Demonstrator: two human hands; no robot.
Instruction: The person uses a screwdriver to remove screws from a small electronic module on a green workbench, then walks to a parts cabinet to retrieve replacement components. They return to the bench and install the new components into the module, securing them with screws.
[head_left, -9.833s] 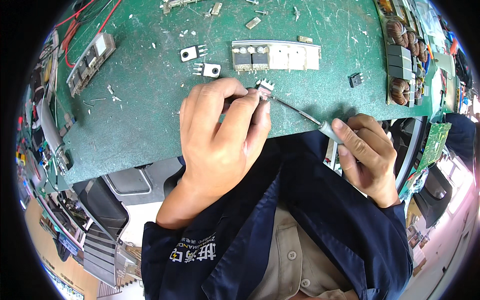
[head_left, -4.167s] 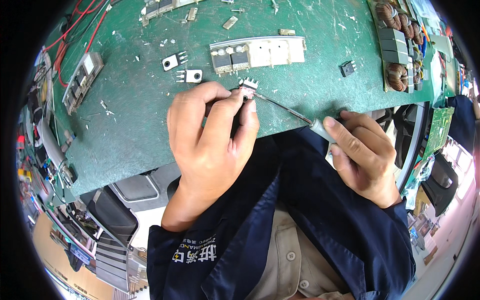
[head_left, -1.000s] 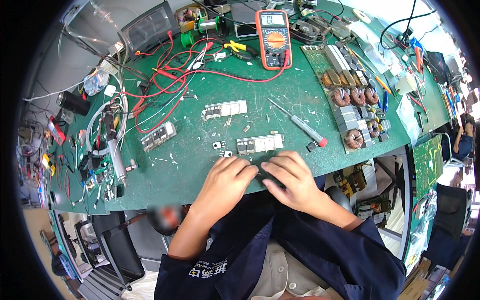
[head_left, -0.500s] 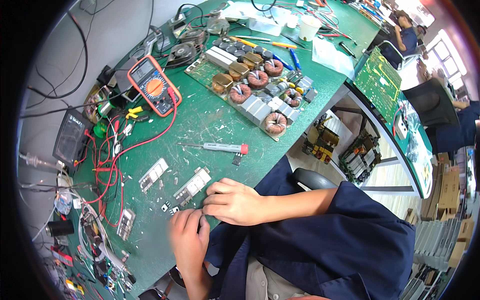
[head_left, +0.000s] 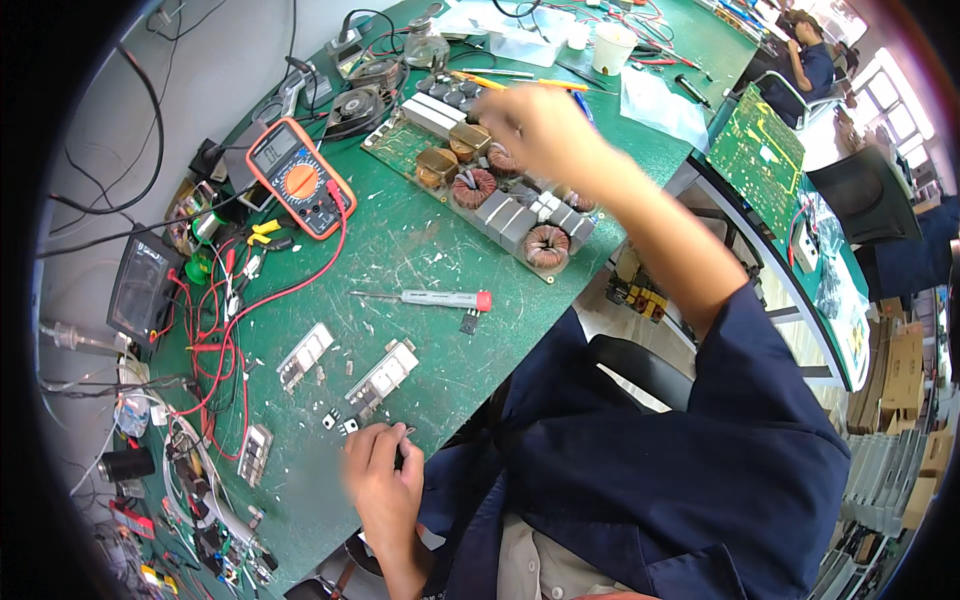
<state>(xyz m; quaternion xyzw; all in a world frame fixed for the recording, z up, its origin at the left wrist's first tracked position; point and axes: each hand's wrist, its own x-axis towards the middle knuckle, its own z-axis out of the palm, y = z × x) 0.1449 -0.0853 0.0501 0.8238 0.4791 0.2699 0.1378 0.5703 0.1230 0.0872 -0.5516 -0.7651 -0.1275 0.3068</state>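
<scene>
My left hand (head_left: 385, 475) rests at the near edge of the green bench, its fingers curled round something small and dark with a thin metal bit poking out. Just beyond it lie two small black transistors (head_left: 338, 421) and a pale metal strip (head_left: 383, 378) with parts on it. My right hand (head_left: 555, 135) is over the large circuit board (head_left: 405, 150), near its copper coils and a yellow pen-like tool (head_left: 560, 85). Motion blur hides whether its fingers hold anything. A screwdriver (head_left: 440, 299) with a grey handle and red end lies between the hands, beside another black transistor (head_left: 469, 322).
An orange multimeter (head_left: 301, 180) stands left of the board, its red lead running across the bench. Two more metal strips (head_left: 305, 356) lie farther left. Tangled wires (head_left: 215, 340) fill the left side. A white cup (head_left: 612, 48) stands at the back; a person (head_left: 808, 65) sits far right.
My right hand has left the spot beside my left hand and swung up and forward over the circuit board. My left hand stays almost in place, still curled.
</scene>
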